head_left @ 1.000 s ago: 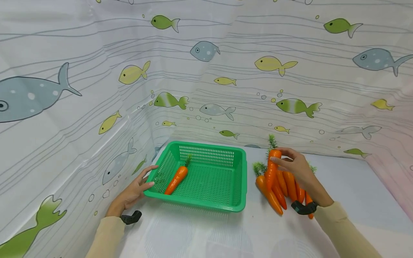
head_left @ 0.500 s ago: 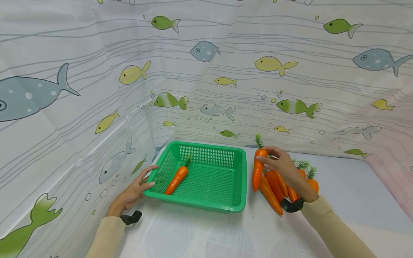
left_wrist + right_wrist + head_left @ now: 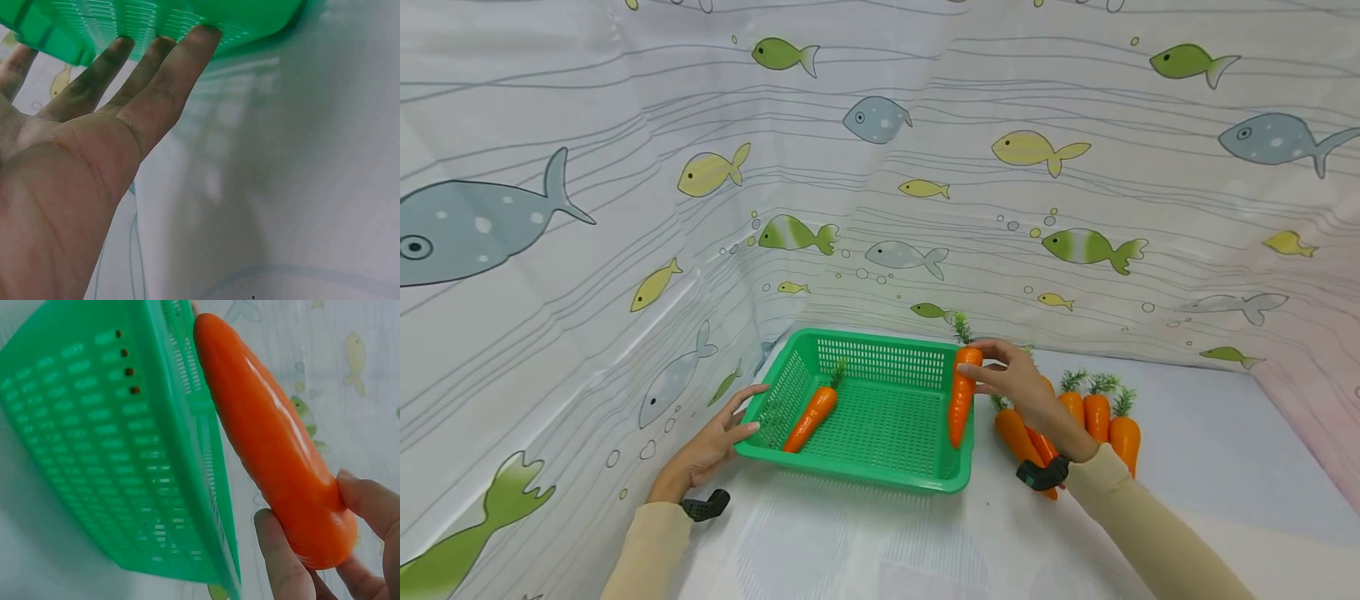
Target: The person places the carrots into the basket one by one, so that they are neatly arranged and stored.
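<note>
My right hand (image 3: pixel 1018 383) pinches a bright orange carrot (image 3: pixel 962 396) with a green leafy top near its thick end. In the head view this carrot hangs tip down at the right rim of a green plastic basket (image 3: pixel 857 475). The right wrist view has the carrot (image 3: pixel 269 437) slanting past the basket's rim, thumb and fingers at its thick end. At the basket's left side, my left hand (image 3: pixel 711 446) touches the wall with extended fingers; the left wrist view has its fingertips against the perforated outside. Another carrot (image 3: pixel 812 415) lies inside the basket on the left.
Several carrots (image 3: pixel 1097 417) with leafy tops lie together on the white table (image 3: pixel 1195 433), right of the basket and partly hidden by the right forearm. A fish-patterned sheet (image 3: pixel 970 242) hangs behind and to the left.
My right hand has carried the carrot leftward from above the pile to the basket's right rim. The left hand and the basket have stayed in place.
</note>
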The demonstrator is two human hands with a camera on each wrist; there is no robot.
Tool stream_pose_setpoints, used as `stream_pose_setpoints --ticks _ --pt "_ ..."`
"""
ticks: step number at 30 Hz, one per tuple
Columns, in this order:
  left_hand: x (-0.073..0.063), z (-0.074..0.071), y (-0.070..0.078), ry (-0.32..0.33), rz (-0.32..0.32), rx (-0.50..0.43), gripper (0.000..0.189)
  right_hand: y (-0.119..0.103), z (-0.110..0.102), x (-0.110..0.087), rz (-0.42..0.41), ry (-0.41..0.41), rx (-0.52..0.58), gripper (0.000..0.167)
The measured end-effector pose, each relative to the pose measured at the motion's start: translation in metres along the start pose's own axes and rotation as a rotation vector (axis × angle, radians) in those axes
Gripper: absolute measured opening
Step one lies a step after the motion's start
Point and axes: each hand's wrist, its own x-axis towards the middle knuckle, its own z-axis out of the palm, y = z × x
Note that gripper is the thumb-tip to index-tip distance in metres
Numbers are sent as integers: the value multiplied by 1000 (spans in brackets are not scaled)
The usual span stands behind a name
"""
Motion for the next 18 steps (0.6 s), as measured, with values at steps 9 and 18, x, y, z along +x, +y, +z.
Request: stream_pose_setpoints --ticks 9,18 --pt "0 1 1 2 8 -12 68 -7 28 14 -19 -42 27 54" --pt "0 -1 -1 -5 3 -9 69 -5 58 32 0 -76 30 49"
